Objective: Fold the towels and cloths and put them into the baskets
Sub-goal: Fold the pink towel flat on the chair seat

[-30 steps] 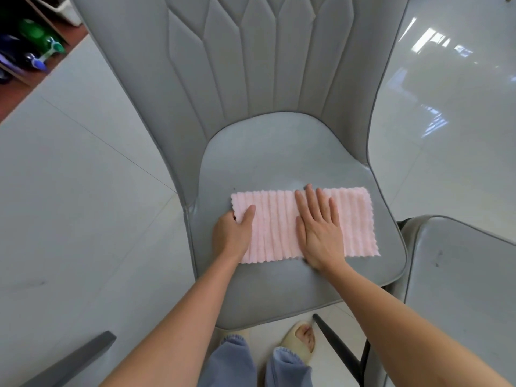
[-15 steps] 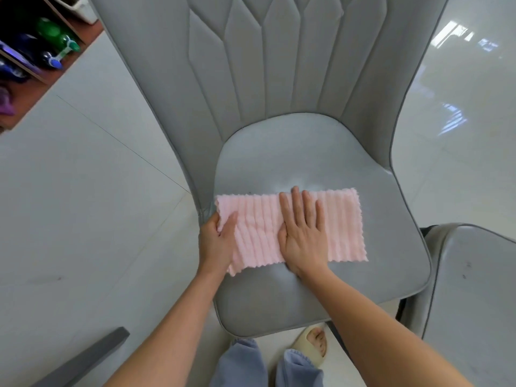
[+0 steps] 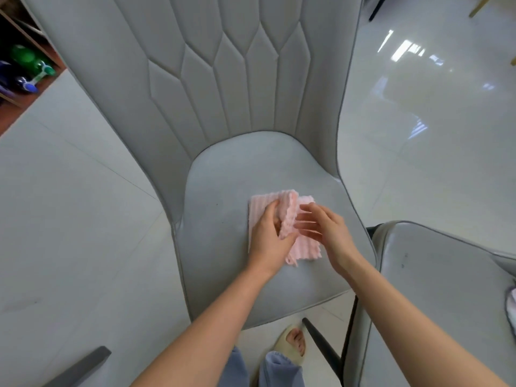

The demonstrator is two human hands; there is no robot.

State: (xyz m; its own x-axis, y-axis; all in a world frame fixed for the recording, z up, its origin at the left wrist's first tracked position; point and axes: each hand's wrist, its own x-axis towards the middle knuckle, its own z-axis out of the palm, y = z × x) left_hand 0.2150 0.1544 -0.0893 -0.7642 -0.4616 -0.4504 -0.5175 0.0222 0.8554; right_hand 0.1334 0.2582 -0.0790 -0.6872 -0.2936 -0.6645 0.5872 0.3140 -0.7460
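Note:
A pink ribbed cloth lies partly folded on the seat of a grey padded chair. My left hand grips the cloth's left part and holds that edge lifted over the middle, thumb under it and fingers on top. My right hand hovers over the cloth's right half with fingers straight and spread, their tips near the lifted edge. No basket is in view.
A second grey chair stands close at the right, with a bit of pale cloth at the frame's edge. White tiled floor surrounds the chairs. Bottles sit on a wooden shelf at the far left. My feet show below the seat.
The cloth lay flat and long under both hands. My left hand has since lifted its left end and swung it rightward over the middle, while my right hand rose off the cloth.

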